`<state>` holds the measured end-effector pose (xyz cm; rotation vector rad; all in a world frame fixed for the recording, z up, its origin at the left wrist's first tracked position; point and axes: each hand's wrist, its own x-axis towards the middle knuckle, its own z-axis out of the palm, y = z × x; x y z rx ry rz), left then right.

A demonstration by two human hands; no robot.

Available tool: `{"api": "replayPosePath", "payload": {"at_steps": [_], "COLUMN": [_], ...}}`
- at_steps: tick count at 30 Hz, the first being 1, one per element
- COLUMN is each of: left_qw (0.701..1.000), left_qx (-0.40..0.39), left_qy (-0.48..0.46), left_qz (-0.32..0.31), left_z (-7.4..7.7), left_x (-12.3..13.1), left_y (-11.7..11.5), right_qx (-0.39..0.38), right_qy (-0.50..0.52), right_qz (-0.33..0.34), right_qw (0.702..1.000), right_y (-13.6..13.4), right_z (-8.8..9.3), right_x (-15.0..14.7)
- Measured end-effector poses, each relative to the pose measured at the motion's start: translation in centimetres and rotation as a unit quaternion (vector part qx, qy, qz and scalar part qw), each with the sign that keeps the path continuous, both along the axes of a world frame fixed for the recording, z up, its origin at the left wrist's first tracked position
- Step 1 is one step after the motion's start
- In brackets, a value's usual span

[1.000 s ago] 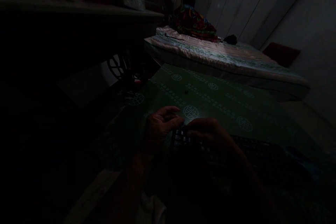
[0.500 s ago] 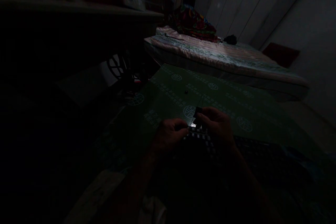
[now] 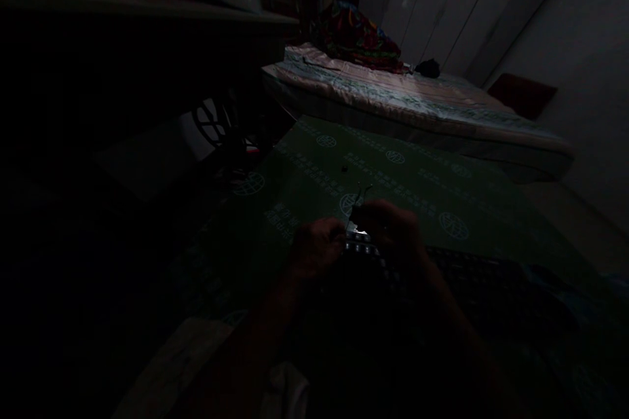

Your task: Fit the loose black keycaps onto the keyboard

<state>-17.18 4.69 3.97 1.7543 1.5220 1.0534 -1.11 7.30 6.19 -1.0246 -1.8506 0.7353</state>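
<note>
The light is very dim. My right hand (image 3: 393,226) is closed on a small dark tool with two thin wires pointing up, which looks like a keycap puller (image 3: 358,211). Below it, a dark keyboard (image 3: 361,248) shows rows of small shiny spots at its far left end. Near that end, my left hand (image 3: 317,245) has its fingers drawn together at the keyboard's edge; what they hold, if anything, is hidden. A bright patch (image 3: 358,229) glints between the hands. Further off on the green sheet (image 3: 304,173) lies a small dark piece (image 3: 344,168).
Dark key rows (image 3: 472,265) extend to the right past my right forearm; a dark bluish object (image 3: 555,281) lies beyond. A bed (image 3: 413,98) with a folded red blanket (image 3: 356,39) stands behind. At left is a table (image 3: 236,18) with a spoked wheel (image 3: 209,123) beneath.
My right hand has moved slightly left and turned the tool, so its two wires stand up more clearly. My left hand stays at the keyboard's edge. The view has shifted a little.
</note>
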Motion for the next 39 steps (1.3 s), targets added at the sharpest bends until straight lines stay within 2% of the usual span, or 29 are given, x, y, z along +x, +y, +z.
{"api": "replayPosePath", "payload": {"at_steps": [9,19,29,35,39], "left_qw": [0.999,0.997,0.992,0.989,0.990], "left_qx": [0.005,0.017,0.007,0.009,0.000], "left_qy": [0.033,0.068,0.121,0.139,0.133], "left_qz": [0.010,-0.032,-0.033,-0.042,-0.042], "left_z": [-0.3,-1.1,-1.2,-1.4,-1.1], "left_x": [0.5,0.3,0.3,0.1,0.3], "left_y": [0.7,1.5,1.7,1.8,1.7], "right_qx": [0.027,0.046,0.036,0.050,0.027], "right_qy": [-0.011,-0.004,-0.008,-0.019,-0.033], "right_qz": [-0.011,0.001,-0.009,-0.001,0.024], "right_qw": [1.000,0.999,0.999,0.999,0.999], "right_y": [0.7,1.4,1.4,1.5,1.7], "right_z": [-1.0,-2.1,-2.2,-2.2,-2.2], "right_x": [0.3,0.5,0.4,0.6,0.9]}}
